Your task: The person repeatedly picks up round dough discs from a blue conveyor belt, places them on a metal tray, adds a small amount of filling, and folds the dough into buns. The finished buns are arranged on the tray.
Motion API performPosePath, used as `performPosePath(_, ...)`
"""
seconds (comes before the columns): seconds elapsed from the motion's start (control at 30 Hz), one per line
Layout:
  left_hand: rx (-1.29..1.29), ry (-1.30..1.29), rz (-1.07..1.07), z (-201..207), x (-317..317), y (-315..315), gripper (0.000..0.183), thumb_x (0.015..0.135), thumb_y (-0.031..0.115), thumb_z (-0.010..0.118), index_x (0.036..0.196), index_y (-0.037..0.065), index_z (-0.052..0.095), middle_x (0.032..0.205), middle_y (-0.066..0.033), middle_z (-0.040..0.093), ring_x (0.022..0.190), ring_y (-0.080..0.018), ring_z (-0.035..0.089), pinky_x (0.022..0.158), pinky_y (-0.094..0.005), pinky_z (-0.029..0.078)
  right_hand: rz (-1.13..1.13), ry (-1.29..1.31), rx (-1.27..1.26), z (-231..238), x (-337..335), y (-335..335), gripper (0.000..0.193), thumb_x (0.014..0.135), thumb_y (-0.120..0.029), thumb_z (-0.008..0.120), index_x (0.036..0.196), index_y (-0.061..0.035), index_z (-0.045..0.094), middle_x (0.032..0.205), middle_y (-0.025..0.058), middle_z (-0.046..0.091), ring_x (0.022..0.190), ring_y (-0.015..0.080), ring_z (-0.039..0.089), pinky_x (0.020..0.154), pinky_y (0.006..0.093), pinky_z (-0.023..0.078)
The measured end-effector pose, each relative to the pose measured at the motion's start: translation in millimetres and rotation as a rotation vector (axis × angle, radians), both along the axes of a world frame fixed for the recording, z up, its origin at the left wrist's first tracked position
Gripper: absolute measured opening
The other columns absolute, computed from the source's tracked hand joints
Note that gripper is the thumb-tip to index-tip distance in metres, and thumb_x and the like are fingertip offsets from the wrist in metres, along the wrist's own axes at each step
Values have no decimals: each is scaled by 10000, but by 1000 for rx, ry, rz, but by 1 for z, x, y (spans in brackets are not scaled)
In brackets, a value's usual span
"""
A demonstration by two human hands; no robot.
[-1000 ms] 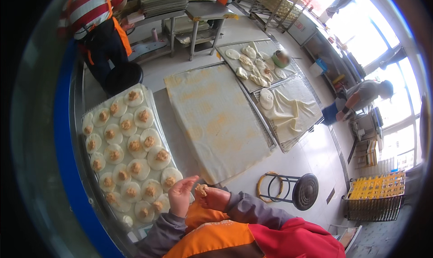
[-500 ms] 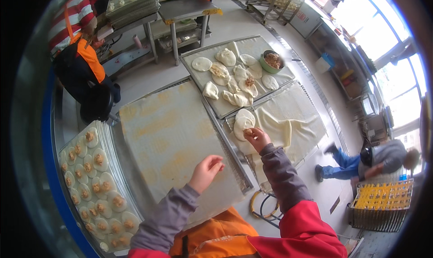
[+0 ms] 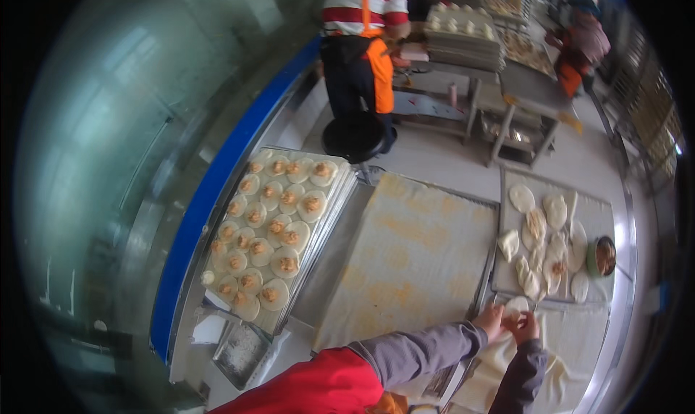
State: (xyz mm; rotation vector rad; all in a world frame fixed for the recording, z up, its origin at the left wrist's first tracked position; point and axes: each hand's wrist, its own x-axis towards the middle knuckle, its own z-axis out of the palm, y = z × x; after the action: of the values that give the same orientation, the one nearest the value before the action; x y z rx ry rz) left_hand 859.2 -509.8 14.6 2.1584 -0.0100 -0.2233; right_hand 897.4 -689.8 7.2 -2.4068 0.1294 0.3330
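Both hands had come together by then: half a second before, my left hung over the stained sheet while my right, off by itself, pinched a clump of filling. Now my left hand [image 3: 490, 322] and my right hand [image 3: 527, 327] met at the near edge of a pale dough round [image 3: 516, 305]. My fingers were bent and drawn close together there, but they were too small and crowded for me to tell whether they pinched the dough or only touched it, or whether any filling was left between them. That round lay just beyond my fingertips, at the near side of the tray with the dough pieces.

Just below my hands, a cream cloth [image 3: 552, 376] lay in loose folds. Beyond them, the tray [image 3: 597, 215] bore more dough, flat and crumpled, and at its right side stood a green bowl [image 3: 591, 260] of brown filling. To my left spread the stained sheet [image 3: 405, 254]. Farther left, on a stack of trays [image 3: 337, 197], sat rows of dough rounds topped with filling [image 3: 287, 263]. Past those stood a black stool [image 3: 353, 135], and close behind it a co-worker [image 3: 362, 52] in a striped shirt and orange apron.
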Motion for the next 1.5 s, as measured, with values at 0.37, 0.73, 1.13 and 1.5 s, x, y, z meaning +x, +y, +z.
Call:
performPosePath(0.37,-13,-340,13,-13,-16,28,631,647,198,836,1166,40,513,1105,-117,575,1084,-320,546,961,-412,438,361,-545,-200,36,-57,50,341,639,-105,801,878,-74,559,971,112,638,861,330,603,762,406,503)
performPosePath(0.73,-1256,600,31,70,-102,145,396,883,393,718,1103,102,564,1051,-12,610,975,-148,591,826,-297,505,93,244,1094,90,-111,110,454,829,-226,767,1146,-5,529,1021,35,619,912,136,585,826,290,490)
performPosePath(1.13,-1308,512,507,81,-309,351,435,909,314,711,1211,35,572,1064,-47,630,997,-125,591,857,-300,501,612,200,469,108,-250,357,275,842,9,672,1116,-14,670,960,84,674,776,142,629,639,256,511)
performPosePath(1.5,-884,345,520,118,-406,522,386,874,232,711,1159,2,590,1040,-98,659,935,-157,621,845,-301,504,272,429,456,115,-365,521,154,876,-78,704,1006,2,682,776,38,678,657,82,609,573,234,506)
